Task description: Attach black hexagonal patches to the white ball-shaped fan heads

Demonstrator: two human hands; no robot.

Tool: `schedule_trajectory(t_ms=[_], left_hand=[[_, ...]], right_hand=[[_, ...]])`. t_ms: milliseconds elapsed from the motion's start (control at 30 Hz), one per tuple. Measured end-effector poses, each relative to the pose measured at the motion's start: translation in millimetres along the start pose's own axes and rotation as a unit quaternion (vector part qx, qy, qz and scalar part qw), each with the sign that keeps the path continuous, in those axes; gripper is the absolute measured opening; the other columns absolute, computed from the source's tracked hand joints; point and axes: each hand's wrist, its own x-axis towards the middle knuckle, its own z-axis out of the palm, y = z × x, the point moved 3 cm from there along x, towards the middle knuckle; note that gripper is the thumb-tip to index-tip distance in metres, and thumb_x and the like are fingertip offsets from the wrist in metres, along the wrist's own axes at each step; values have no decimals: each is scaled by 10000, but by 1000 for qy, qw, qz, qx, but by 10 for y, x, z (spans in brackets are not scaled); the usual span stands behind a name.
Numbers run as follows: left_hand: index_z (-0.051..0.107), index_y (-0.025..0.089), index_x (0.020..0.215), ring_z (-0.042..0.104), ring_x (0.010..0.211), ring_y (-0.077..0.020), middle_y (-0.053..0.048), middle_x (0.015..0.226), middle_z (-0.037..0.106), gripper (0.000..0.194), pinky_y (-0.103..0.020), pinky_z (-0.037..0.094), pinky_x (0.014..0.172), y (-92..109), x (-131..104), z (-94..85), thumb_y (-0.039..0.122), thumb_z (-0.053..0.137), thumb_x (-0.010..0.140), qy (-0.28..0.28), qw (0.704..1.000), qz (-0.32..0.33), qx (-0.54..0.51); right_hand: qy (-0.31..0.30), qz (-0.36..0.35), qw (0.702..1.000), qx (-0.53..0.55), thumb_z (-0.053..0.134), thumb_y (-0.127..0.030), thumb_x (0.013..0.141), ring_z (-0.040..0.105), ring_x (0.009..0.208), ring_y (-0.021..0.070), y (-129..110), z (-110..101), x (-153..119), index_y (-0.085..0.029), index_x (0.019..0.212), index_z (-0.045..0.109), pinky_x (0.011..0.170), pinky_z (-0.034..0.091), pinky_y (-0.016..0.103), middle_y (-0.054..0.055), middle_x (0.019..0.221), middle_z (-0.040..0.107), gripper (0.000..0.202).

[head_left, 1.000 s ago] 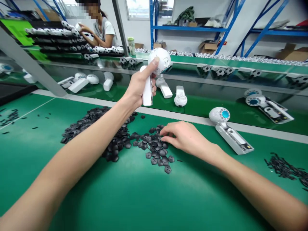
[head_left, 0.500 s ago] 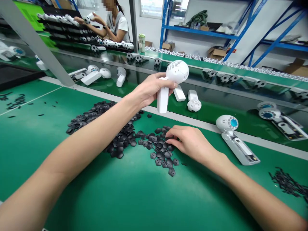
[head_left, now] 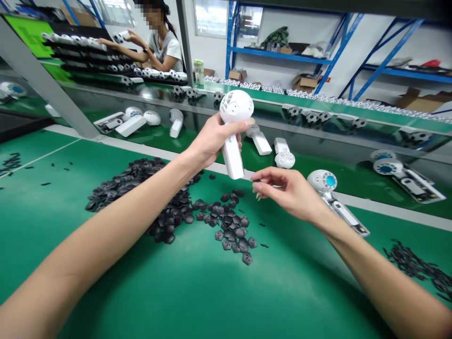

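My left hand (head_left: pixel 215 136) is wrapped round a white handheld fan (head_left: pixel 237 107) with a round vented head, its handle tilted slightly and pointing down. To the right and lower, my right hand (head_left: pixel 282 188) pinches a small black pentagon piece (head_left: pixel 257 181) between thumb and fingertips, mostly covered by them. Just left of that hand lies a small spread of black pentagon pieces (head_left: pixel 231 226) on the green table (head_left: pixel 212 296). A bigger heap of the same pieces (head_left: pixel 130 179) sits behind my left forearm and is partly hidden by it.
Several white fans lie on the conveyor (head_left: pixel 197 134) beyond the table edge. An opened fan (head_left: pixel 344 214) rests near my right wrist. Thin black strips (head_left: pixel 413 261) are piled at the right. Across the line, a person (head_left: pixel 164 47) handles a fan beside stacked trays (head_left: pixel 77 56).
My right hand has lifted off the small spread of pieces with a black piece in its fingertips. The fan in my left hand has tilted. The view has shifted slightly.
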Motion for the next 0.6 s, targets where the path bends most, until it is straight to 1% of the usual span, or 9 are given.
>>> schedule_trajectory(t_ms=[67, 167, 300, 400, 500, 600], left_hand=[[649, 176, 908, 574, 558, -144, 2, 672, 580, 362, -296, 546, 535, -8, -20, 15, 397, 916, 804, -5, 1000, -5, -3], [633, 187, 854, 566, 532, -133, 21, 667, 563, 432, -285, 530, 511, -30, -51, 31, 459, 953, 753, 0, 1000, -17, 0], [611, 193, 806, 580, 537, -134, 17, 691, 582, 557, -296, 533, 522, -104, -77, 58, 592, 984, 700, 3, 999, -32, 1], [634, 195, 864, 587, 569, -144, 2, 719, 610, 578, -302, 531, 546, -160, -91, 77, 652, 958, 723, 17, 999, -29, -3], [690, 180, 949, 601, 654, -150, -18, 788, 651, 526, -288, 528, 595, -183, -120, 104, 566, 976, 735, 32, 999, -35, -11], [728, 155, 955, 603, 730, -146, -31, 838, 673, 441, -265, 509, 644, -175, -170, 168, 422, 989, 720, 12, 999, -47, -8]], right_hand=[[6, -5, 1000, 14, 809, -429, 903, 786, 782, 218, -14, 14, 0, -189, 1060, 808, 764, 636, 352, 52, 881, 806, 287], [15, -32, 999, 29, 859, -416, 852, 795, 812, 221, -41, 67, -13, -207, 988, 840, 727, 634, 319, 48, 893, 829, 250], [32, -63, 997, 29, 851, -372, 889, 772, 750, 175, -72, 120, -40, -230, 898, 859, 698, 609, 277, 17, 853, 839, 143], [68, -96, 993, 21, 859, -332, 893, 766, 761, 165, -123, 97, -55, -233, 862, 864, 697, 604, 264, 10, 856, 842, 104], [102, -112, 988, 28, 848, -286, 893, 760, 727, 155, -189, 42, -64, -233, 905, 874, 678, 614, 258, 5, 852, 841, 60], [141, -124, 981, 40, 831, -251, 899, 755, 696, 143, -273, -41, -73, -236, 1010, 878, 666, 628, 253, 0, 868, 843, 122]])
